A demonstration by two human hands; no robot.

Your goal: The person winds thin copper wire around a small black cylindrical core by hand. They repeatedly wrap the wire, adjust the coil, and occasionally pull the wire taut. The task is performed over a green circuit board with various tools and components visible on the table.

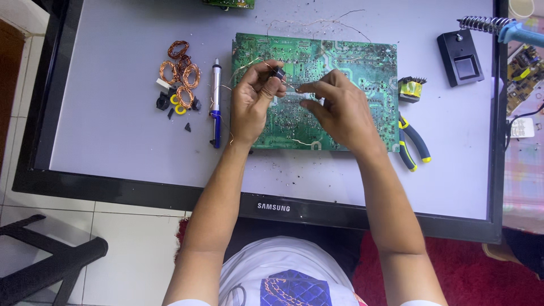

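- Over the near half of the green circuit board [345, 62], left hand [252, 102] pinches a small dark coil core [277, 73] between thumb and fingers, raised clear for handling
- right hand [340, 110], fingertips closed on thin copper wire [292, 86], draws it taut from the core
- beside the board: desoldering pump [216, 105] left, pliers [413, 141] right, within reach
- farther left, copper coils [180, 76] heaped apart
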